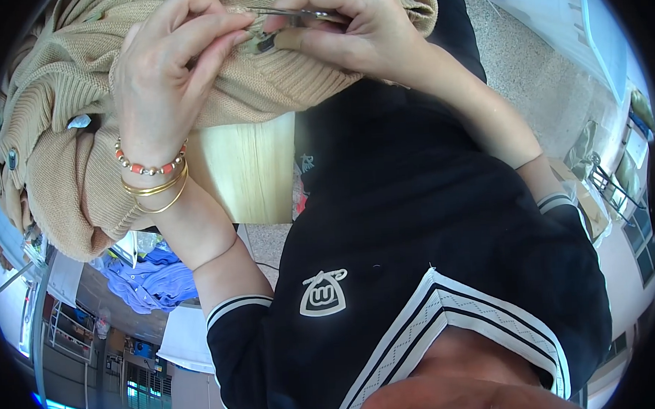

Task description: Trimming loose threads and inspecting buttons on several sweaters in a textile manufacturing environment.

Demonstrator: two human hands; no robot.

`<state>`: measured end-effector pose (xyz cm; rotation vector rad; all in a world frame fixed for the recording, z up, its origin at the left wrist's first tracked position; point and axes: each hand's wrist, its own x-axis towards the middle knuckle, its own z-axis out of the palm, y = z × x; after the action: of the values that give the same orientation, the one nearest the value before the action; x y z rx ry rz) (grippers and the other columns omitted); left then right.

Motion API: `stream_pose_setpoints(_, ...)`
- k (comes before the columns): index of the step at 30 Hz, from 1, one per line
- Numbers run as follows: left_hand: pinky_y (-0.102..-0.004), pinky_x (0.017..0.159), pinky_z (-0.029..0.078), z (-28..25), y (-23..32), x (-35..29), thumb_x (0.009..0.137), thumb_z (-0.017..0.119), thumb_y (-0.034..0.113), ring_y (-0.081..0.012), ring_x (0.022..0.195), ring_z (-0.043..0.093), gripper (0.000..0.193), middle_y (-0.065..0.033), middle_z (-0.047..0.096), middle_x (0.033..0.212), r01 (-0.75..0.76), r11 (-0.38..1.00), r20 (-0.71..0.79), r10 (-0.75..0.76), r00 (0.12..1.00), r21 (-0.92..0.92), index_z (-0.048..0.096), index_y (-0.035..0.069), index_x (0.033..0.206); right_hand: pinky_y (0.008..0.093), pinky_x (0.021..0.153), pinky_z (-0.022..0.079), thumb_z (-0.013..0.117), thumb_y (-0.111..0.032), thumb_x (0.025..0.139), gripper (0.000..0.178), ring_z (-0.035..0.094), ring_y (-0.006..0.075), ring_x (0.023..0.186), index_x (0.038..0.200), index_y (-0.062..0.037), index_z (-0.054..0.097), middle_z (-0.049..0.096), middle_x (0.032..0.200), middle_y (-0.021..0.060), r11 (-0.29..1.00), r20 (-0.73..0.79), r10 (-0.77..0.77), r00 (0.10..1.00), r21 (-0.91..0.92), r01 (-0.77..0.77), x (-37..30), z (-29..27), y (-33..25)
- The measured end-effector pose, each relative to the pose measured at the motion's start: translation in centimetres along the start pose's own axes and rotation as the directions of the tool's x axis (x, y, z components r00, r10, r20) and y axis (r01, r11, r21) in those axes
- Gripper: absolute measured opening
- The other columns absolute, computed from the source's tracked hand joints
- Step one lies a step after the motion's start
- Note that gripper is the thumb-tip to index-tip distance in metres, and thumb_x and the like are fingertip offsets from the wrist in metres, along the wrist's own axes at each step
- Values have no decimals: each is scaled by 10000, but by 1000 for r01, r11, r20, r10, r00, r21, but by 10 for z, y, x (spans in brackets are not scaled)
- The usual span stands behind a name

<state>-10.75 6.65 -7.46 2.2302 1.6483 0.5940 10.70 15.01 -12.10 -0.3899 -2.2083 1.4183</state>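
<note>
Tan ribbed knitwear (pixel 263 79) lies bunched across the top of the view, under both hands. My left hand (pixel 164 73), with bracelets at its wrist, pinches thumb and fingertips together over the knit; what they hold is too small to make out. Close by on the right, my right hand (pixel 356 31) grips a slim, two-bladed metal tool (pixel 312 13) like thread snips. Its thin points reach toward my left fingertips. A dark button (pixel 266 43) shows on the knit beside my right thumb. Another button (pixel 13 158) sits on the fabric at far left.
Below the knit is a pale yellow wooden surface (pixel 249 171). Blue clothing (pixel 144 278) lies at lower left. A translucent plastic bin (pixel 560 19) stands at upper right on the speckled floor (pixel 496 51). A cardboard box (pixel 594 207) is at the right.
</note>
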Motion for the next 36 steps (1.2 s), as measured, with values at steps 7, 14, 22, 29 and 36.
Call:
stream_pose_setpoints(7,-307,697,493,10,9,-7,799,723,35,-204,809,630,164,-67,646,932,-16,997,-129,25,991,74,705,57,961,252,675,482,618,71,825,235,591,115,743,1051,6,631,632,829,71,970,36,165,986,176,-169,-5,-4,5)
stream_pose_setpoints(14,-333,717,518,32,37,-19,814,711,6,-251,815,639,141,-75,632,913,106,994,-342,-106,934,-17,671,45,943,255,632,469,664,16,827,261,591,141,704,1087,8,639,636,832,94,998,82,-50,995,34,48,-2,-14,-2)
stream_pose_setpoints(22,-319,713,527,50,50,-33,833,714,-2,-238,818,658,118,-88,672,917,228,967,-438,-257,862,-117,667,31,936,306,637,502,685,-223,903,328,641,256,741,1138,-6,610,648,881,117,993,186,24,982,-119,-1,3,-48,-20)
stream_pose_setpoints(29,-264,635,512,60,56,-39,837,726,-3,-177,716,650,113,-77,680,842,257,929,-487,-360,796,-267,680,13,938,333,573,488,714,-193,826,335,615,226,693,1141,-98,652,566,801,46,768,70,-416,907,-508,391,8,-40,-10)
stream_pose_setpoints(36,-234,586,495,72,55,-43,863,719,13,-119,655,632,93,-53,681,804,293,883,-527,-457,717,-367,690,23,951,316,540,463,688,-165,778,415,596,186,702,1188,-107,660,515,797,19,620,185,-460,869,-634,463,12,-38,-15)
